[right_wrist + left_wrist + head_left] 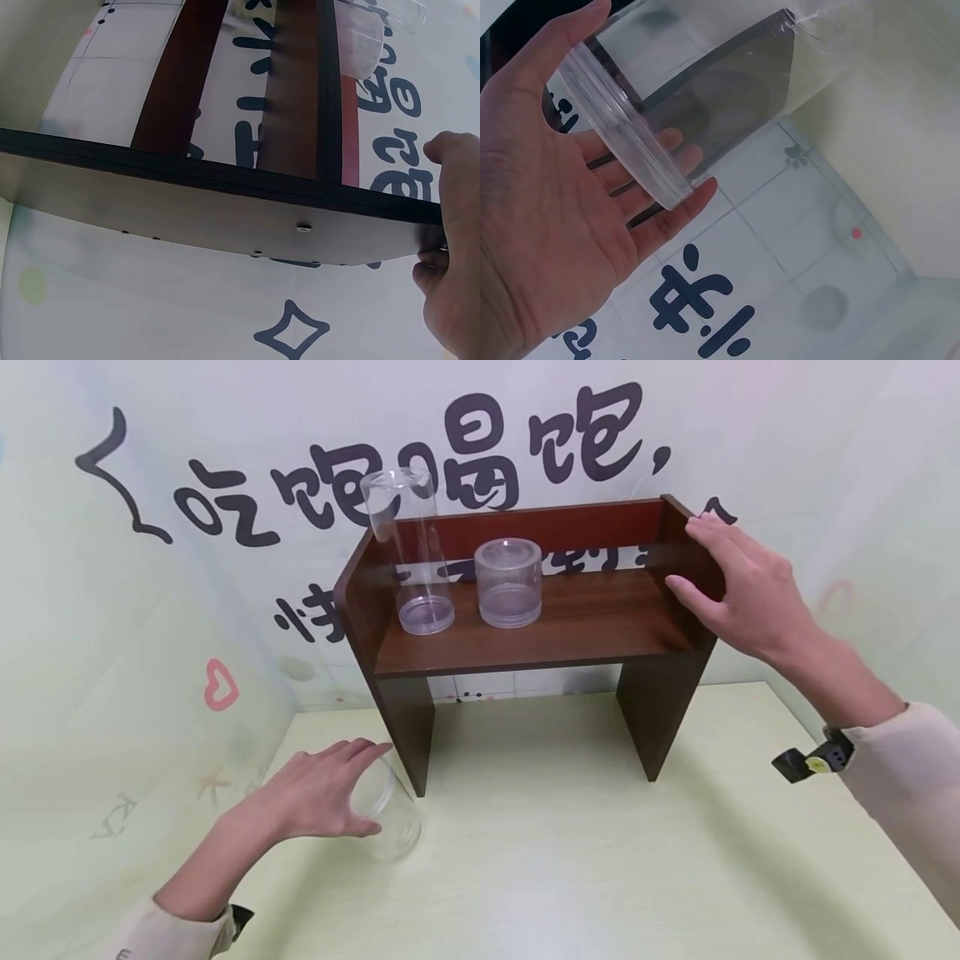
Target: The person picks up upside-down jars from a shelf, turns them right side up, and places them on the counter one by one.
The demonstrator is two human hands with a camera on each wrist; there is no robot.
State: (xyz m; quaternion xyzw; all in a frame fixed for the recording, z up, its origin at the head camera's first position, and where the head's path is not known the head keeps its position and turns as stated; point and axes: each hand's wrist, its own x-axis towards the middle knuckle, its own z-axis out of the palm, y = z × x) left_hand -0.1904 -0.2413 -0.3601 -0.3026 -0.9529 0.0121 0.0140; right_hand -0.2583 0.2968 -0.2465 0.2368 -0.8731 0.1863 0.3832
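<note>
A dark brown wooden desk shelf (525, 647) stands on the table. On its board are a tall clear glass cylinder (426, 614) and a short thick-walled glass (510, 585). Beside the shelf's left leg is another clear glass vessel (397, 827), partly hidden by my left hand (318, 789). That hand is spread around the vessel's thick ringed end (630, 127); some fingers show through the glass, and a gap separates palm from ring. At upper right, my right hand (750, 589) grips the shelf's right side panel (300, 202), thumb inside and fingers outside.
The pale table (540, 860) extends in front of and beneath the shelf. Behind it hangs a light backdrop (247, 418) with large dark characters. A pale wall with printed hearts (221, 685) borders the left side.
</note>
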